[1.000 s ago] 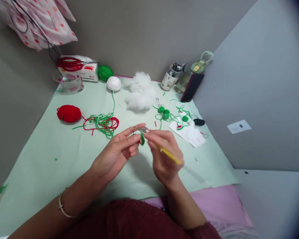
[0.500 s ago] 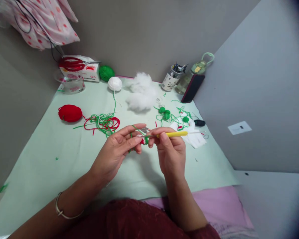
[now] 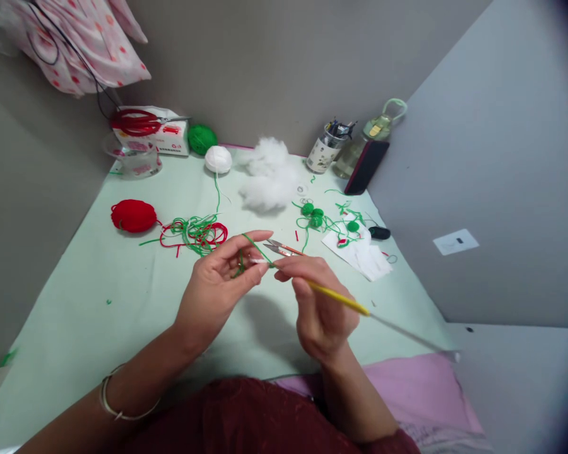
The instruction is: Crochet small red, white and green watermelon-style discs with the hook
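Observation:
My left hand [image 3: 222, 274] pinches a small crochet piece [image 3: 259, 260], of which only a white and green edge shows past the thumb. Green yarn [image 3: 257, 244] runs over the raised left index finger and down to the piece. In my right hand [image 3: 324, 302] is a crochet hook with a yellow handle [image 3: 338, 296], its long thin shaft pointing down to the right. The right fingertips meet the piece beside the left thumb; the hook's working tip is hidden there. Just beyond the fingers, thread snips [image 3: 283, 248] lie on the table.
Tangled green and red yarn [image 3: 199, 233] and a red yarn ball [image 3: 133, 216] lie at left. White stuffing [image 3: 269, 176] sits at the back. Small green balls [image 3: 316, 217] and white paper [image 3: 360, 252] are at right, before a phone [image 3: 366, 167] and a bottle [image 3: 348, 157].
The hook has swung from nearly level to slanting down rightward as my right hand turned and lowered. The red part of the crochet piece is now hidden, and the snips show more.

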The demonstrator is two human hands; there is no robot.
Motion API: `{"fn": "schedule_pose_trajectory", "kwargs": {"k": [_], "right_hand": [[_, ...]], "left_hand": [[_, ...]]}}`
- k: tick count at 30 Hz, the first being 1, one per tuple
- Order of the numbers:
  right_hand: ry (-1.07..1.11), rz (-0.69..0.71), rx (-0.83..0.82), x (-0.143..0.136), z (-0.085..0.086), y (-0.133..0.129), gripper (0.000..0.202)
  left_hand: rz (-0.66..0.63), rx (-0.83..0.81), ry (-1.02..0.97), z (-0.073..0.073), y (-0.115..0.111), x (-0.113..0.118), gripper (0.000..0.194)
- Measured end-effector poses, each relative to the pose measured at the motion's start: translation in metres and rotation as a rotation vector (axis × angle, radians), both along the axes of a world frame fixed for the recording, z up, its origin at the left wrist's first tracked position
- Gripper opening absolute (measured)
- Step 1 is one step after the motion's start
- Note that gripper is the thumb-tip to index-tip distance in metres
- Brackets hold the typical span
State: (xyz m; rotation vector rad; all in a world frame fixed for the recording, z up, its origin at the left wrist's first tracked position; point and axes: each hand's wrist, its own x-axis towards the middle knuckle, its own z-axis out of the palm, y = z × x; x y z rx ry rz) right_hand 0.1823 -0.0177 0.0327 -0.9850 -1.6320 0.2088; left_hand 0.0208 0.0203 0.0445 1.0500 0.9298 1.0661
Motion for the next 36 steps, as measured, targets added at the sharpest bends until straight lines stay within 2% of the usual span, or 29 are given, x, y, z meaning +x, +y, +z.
{"fn": "schedule_pose_trajectory", "kwargs": {"k": [2,4,7,9,11,13,16,18,20,23,24,26,29,32,36], "right_hand": [[-0.143,-0.033,0.073,-0.001,-0.004,0.000,0.026],[-0.248,-0.094,0.116,-0.003,-0.010,0.000,0.028],[-0.324,-0.187,0.182,-0.004,-0.016,0.000,0.032],[-0.229,-0.171,0.144,-0.003,-0.014,0.001,0.031],[-0.004,-0.097,0.004,-0.002,-0.008,0.003,0.026],[0.223,-0.022,-0.118,0.000,-0.002,0.006,0.021],[0.299,0.063,-0.180,-0.001,0.003,0.009,0.018],[0.222,0.044,-0.161,-0.003,0.000,0.009,0.018],[0.074,-0.032,-0.077,-0.006,-0.005,0.006,0.024],[-0.099,-0.118,0.047,-0.007,-0.009,0.002,0.033],[-0.081,-0.117,0.048,-0.006,-0.009,0.002,0.033],[0.094,-0.077,-0.026,-0.004,-0.005,0.003,0.027],[0.356,0.037,-0.176,-0.001,0.001,0.008,0.019],[0.375,0.097,-0.251,0.000,0.001,0.012,0.016],[0.442,0.117,-0.309,0.001,-0.006,0.012,0.015]], "left_hand": [[0.031,0.014,0.021,0.001,-0.003,0.002,0.029],[0.020,-0.019,-0.040,0.000,-0.005,0.004,0.034],[-0.093,-0.190,-0.239,-0.003,-0.004,0.004,0.043],[-0.166,-0.337,-0.358,-0.004,0.000,0.001,0.042],[-0.173,-0.411,-0.416,-0.003,0.003,-0.001,0.039],[-0.145,-0.374,-0.414,-0.001,0.004,-0.002,0.039],[-0.136,-0.239,-0.331,0.000,0.002,0.001,0.036],[-0.114,-0.168,-0.276,-0.001,-0.001,0.004,0.035],[-0.098,-0.159,-0.274,-0.002,-0.002,0.006,0.038],[-0.166,-0.291,-0.365,-0.004,0.000,0.005,0.037],[-0.186,-0.346,-0.397,-0.004,0.002,0.004,0.035],[-0.181,-0.411,-0.437,-0.004,0.004,0.002,0.032],[-0.122,-0.351,-0.395,-0.003,0.005,0.001,0.031],[-0.127,-0.251,-0.305,-0.004,0.002,0.002,0.032],[-0.144,-0.228,-0.284,-0.004,0.001,0.003,0.023]]}}
